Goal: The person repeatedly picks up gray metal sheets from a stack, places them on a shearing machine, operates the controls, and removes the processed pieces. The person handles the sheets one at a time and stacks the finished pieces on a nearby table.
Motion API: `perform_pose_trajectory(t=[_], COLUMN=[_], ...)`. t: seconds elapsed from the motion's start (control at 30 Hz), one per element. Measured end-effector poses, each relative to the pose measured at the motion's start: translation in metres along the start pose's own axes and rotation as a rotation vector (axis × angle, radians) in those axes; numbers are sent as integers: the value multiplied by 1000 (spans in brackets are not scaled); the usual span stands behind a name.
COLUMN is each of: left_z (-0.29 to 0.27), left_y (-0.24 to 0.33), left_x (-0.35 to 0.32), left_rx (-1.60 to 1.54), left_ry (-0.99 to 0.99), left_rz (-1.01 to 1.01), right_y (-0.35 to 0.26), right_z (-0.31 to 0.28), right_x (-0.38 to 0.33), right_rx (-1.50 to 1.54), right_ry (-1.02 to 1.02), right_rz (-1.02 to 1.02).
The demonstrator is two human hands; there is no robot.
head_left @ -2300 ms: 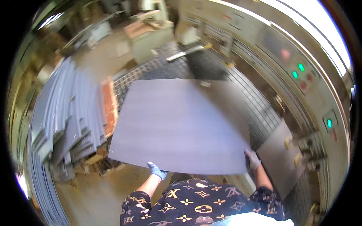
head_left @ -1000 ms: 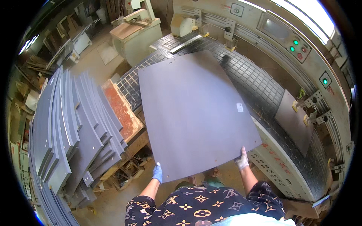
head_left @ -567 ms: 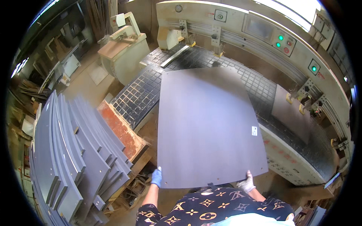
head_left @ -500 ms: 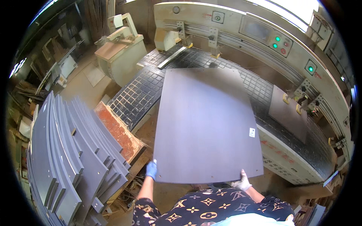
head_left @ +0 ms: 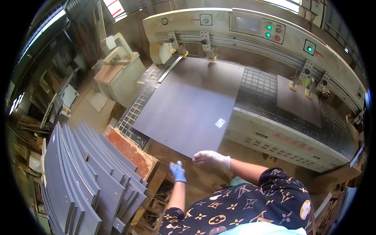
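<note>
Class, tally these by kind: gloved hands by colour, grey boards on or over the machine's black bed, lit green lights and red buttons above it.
Blue-gloved left hand: 1
White-gloved right hand: 1
Flat grey rectangular boards on or over the black grid-patterned bed: 2
Round lit green lights: 3
Round red buttons: 2
Total: 9

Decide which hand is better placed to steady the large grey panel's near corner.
Probably the right hand: white-gloved, it is at the near corner of the grey panel, though contact is unclear. The blue-gloved left hand is apart from it.
</note>
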State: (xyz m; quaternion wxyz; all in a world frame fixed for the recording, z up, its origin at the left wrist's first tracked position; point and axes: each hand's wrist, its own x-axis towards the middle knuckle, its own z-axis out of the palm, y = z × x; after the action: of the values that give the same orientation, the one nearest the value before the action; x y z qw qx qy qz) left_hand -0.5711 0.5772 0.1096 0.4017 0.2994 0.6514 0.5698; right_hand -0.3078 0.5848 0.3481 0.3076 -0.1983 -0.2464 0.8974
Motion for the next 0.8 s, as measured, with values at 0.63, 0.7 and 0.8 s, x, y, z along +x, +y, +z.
perform_pose_trajectory(t=[0.63,0.7,0.8], left_z=[172,188,204], left_y=[4,3,9], left_x=[-36,-41,-39], left_rx=[-337,-374,-395], left_ry=[134,126,151], left_rz=[-739,-844,-890], right_y=[-250,-276,-296], right_z=[-296,-300,-300], right_x=[51,53,53], right_rx=[-1731,-1718,-1725], right_ry=[1305,1282,1260], right_rz=[326,415,482])
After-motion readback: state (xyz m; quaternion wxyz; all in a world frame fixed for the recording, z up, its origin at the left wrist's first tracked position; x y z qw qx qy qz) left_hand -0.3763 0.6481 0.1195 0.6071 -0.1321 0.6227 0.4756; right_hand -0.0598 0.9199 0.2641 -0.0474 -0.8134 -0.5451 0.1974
